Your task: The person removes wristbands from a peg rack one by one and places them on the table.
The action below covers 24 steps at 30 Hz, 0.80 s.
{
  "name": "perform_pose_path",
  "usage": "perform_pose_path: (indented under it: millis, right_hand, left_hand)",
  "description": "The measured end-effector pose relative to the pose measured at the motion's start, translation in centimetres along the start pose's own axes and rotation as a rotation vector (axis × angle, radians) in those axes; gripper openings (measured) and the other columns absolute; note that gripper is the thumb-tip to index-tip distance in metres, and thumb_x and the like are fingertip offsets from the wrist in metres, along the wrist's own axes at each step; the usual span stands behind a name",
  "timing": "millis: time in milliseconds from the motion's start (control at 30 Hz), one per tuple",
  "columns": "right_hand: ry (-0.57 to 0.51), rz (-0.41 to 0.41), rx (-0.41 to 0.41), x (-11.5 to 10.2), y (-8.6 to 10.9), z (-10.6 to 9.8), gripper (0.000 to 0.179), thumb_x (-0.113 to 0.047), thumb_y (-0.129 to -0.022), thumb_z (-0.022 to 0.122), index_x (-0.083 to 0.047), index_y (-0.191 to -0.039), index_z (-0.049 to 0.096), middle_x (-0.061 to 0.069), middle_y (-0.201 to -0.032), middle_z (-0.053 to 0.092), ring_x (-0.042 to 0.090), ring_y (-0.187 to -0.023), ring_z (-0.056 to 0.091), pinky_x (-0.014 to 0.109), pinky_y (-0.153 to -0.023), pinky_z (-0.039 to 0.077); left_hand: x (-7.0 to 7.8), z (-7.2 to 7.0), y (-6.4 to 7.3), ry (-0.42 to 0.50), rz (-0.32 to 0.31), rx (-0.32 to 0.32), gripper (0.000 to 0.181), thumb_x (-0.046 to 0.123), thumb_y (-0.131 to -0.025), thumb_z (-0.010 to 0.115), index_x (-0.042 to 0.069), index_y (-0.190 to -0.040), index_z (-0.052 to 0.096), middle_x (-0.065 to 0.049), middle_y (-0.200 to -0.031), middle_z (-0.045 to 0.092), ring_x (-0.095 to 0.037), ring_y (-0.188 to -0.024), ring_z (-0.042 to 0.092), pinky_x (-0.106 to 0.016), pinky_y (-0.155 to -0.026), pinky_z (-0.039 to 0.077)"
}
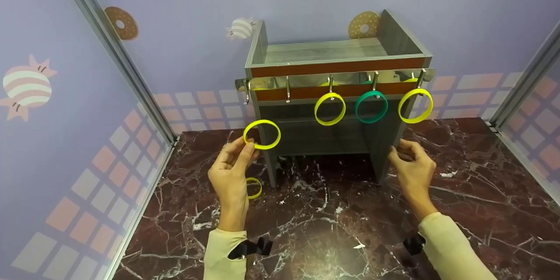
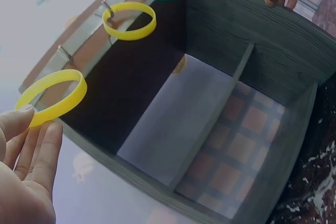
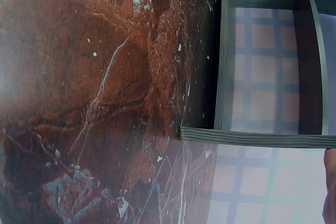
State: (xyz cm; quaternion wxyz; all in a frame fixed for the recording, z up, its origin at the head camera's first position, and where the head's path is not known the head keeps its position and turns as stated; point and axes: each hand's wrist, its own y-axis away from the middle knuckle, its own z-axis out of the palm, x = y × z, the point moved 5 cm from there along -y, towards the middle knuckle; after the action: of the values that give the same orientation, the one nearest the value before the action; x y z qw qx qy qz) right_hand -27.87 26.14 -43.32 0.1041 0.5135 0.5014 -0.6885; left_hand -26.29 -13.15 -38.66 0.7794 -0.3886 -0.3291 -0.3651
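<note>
My left hand [image 1: 232,166] pinches a thin yellow ring [image 1: 273,144] between thumb and fingers. The ring is held up in front of the left side of a grey wooden shelf unit [image 1: 341,62], below its metal hook rail [image 1: 302,82]. In the left wrist view, the held ring [image 2: 79,95] is near a hook [image 2: 65,53]. My right hand [image 1: 413,170] grips the front edge of the unit's right side panel, its thumb at that edge. A yellow ring [image 1: 317,116], a green ring [image 1: 358,116] and another yellow ring [image 1: 431,111] hang from hooks at the middle and right.
Another yellow ring [image 1: 260,190] is by the left wrist, low beside the unit's left foot. The unit stands on a dark red marbled tabletop [image 1: 315,236]. Purple walls [image 1: 183,30] with printed sweets and squares close in the back and sides.
</note>
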Motion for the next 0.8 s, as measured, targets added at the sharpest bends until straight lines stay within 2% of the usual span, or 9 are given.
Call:
perform_pose_path:
  millis: [333,600,800]
  right_hand:
    - [0.032,0.012,-0.009,-0.1,0.1,0.0,0.017,0.014,-0.087,0.075,0.016,-0.104,0.072,0.030,-0.095,0.074,-0.007,-0.076,0.069,0.008,-0.062,0.055]
    - [0.019,0.008,-0.006,-0.1,0.1,0.1,0.017,0.015,-0.087,0.075,0.017,-0.103,0.072,0.031,-0.094,0.074,-0.007,-0.076,0.069,0.008,-0.066,0.055]
    - [0.024,0.007,0.000,0.0,0.0,0.0,0.018,0.016,-0.086,0.075,0.018,-0.104,0.072,0.030,-0.094,0.074,-0.008,-0.075,0.068,0.007,-0.066,0.054]
  left_hand:
    - [-1.8,-2.8,0.2,-0.013,-0.051,0.051,0.020,-0.010,-0.094,0.074,-0.013,-0.114,0.073,-0.018,-0.100,0.074,-0.023,-0.090,0.076,-0.035,-0.084,0.064]
    - [-3.6,-5.1,-0.1,-0.003,-0.092,0.112,0.016,-0.014,-0.092,0.074,-0.009,-0.107,0.076,-0.018,-0.096,0.074,-0.021,-0.086,0.077,-0.034,-0.081,0.065]
    - [-5.0,-6.6,-0.4,-0.055,-0.133,0.148,0.018,-0.011,-0.092,0.076,-0.012,-0.110,0.074,-0.016,-0.094,0.073,-0.022,-0.085,0.077,-0.035,-0.081,0.065]
